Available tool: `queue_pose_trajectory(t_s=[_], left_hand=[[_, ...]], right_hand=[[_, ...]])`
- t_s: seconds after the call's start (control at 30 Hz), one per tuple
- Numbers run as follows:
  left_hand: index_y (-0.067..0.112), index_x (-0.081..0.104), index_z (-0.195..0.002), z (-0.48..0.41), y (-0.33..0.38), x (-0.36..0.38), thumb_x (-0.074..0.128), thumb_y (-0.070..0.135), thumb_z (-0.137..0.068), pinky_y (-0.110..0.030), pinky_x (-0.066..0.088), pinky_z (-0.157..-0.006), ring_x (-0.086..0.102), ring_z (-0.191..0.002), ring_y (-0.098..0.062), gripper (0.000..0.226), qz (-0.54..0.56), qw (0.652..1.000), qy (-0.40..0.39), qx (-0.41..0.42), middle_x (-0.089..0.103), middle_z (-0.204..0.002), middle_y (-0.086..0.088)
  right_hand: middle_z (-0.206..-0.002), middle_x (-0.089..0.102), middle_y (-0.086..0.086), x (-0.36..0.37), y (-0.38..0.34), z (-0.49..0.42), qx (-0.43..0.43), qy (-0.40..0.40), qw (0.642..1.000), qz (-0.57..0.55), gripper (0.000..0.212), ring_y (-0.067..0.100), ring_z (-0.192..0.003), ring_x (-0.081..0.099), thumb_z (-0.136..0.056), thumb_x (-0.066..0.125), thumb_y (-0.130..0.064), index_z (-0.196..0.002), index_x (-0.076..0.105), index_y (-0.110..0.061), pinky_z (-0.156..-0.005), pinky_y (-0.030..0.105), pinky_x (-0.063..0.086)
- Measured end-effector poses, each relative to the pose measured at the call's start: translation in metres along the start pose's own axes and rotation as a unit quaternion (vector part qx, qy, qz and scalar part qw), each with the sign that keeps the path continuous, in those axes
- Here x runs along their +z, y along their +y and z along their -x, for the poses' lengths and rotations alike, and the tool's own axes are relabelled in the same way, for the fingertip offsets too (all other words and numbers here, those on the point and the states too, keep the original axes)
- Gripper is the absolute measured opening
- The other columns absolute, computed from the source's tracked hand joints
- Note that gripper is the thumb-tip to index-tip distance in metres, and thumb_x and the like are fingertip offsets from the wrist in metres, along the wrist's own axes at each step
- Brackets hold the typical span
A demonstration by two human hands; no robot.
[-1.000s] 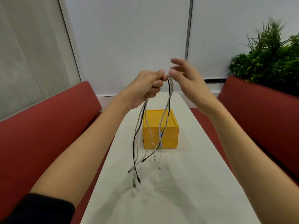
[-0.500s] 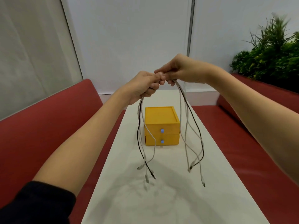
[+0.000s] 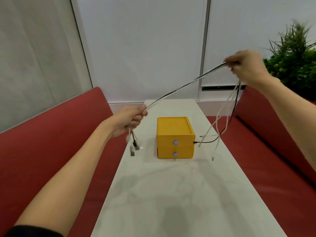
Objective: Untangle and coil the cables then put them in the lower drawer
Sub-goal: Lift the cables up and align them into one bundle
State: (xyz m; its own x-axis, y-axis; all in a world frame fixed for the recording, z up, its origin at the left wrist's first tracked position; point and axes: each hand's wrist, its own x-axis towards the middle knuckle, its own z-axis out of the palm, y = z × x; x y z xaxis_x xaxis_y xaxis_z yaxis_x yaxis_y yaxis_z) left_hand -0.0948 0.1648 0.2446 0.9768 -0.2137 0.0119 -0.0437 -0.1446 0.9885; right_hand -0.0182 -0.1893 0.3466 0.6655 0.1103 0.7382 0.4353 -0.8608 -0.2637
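Half a second ago the two hands met above the table; now they are drawn well apart. The left hand [image 3: 130, 120] has dropped, its fingers curled tight round the bundle of white and black cables [image 3: 179, 88], which stretches taut up to the raised right hand [image 3: 246, 65], whose fingers pinch it. Plug ends [image 3: 134, 146] dangle under the left fist, and loose tails [image 3: 220, 120] hang from the right hand beside the small yellow two-drawer box [image 3: 174, 132]. The box's lower drawer [image 3: 175, 153] is closed. The box stands on the white table [image 3: 171, 194] between red upholstered benches [image 3: 51, 134], with a green leafy plant [image 3: 295, 65] behind the right one.
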Motion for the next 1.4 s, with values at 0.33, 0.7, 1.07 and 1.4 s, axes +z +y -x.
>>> queue_pose_trajectory(t_s=[0.33, 0.7, 1.07, 1.4], left_hand=[[0.018, 0.043, -0.073, -0.006, -0.013, -0.011, 0.039, 0.034, -0.101, -0.014, 0.013, -0.036, 0.021, -0.027, -0.002, 0.032, 0.230, 0.972, 0.040, -0.019, 0.025, -0.040, 0.011], [0.017, 0.048, -0.072, -0.015, -0.003, 0.013, 0.046, 0.031, -0.099, -0.015, 0.013, -0.035, 0.020, -0.030, 0.000, 0.031, 0.072, 0.994, 0.074, -0.028, 0.028, -0.040, 0.012], [0.016, 0.056, -0.072, -0.005, -0.009, 0.043, 0.054, 0.041, -0.095, -0.017, 0.028, -0.047, 0.032, -0.046, -0.009, 0.034, -0.099, 0.994, -0.045, -0.008, 0.030, -0.051, 0.007], [0.012, 0.057, -0.081, 0.001, -0.033, 0.036, 0.053, 0.037, -0.096, -0.020, 0.047, -0.053, 0.052, -0.055, -0.006, 0.029, -0.123, 0.992, -0.018, 0.021, 0.048, -0.066, 0.004]], right_hand=[[-0.075, 0.066, 0.012, 0.066, 0.032, 0.069, 0.185, -0.107, 0.963, -0.167, 0.025, -0.008, -0.042, 0.056, -0.090, 0.061, -0.001, -0.112, 0.065, 0.008, -0.056, 0.008, 0.050], [-0.138, 0.050, 0.014, 0.095, -0.002, 0.094, 0.040, -0.287, 0.957, 0.011, 0.064, 0.027, -0.125, 0.049, -0.088, 0.066, -0.024, -0.144, 0.037, -0.014, -0.099, 0.033, 0.038], [-0.058, 0.049, -0.006, 0.111, -0.096, 0.114, -0.098, -0.295, 0.927, -0.210, 0.019, 0.006, -0.052, 0.044, -0.096, 0.055, -0.022, -0.102, 0.070, -0.012, -0.058, 0.028, 0.039], [-0.062, 0.052, 0.001, 0.109, -0.068, 0.116, -0.023, -0.298, 0.922, -0.248, 0.021, 0.005, -0.053, 0.049, -0.098, 0.052, -0.024, -0.082, 0.066, -0.023, -0.058, 0.018, 0.049]])
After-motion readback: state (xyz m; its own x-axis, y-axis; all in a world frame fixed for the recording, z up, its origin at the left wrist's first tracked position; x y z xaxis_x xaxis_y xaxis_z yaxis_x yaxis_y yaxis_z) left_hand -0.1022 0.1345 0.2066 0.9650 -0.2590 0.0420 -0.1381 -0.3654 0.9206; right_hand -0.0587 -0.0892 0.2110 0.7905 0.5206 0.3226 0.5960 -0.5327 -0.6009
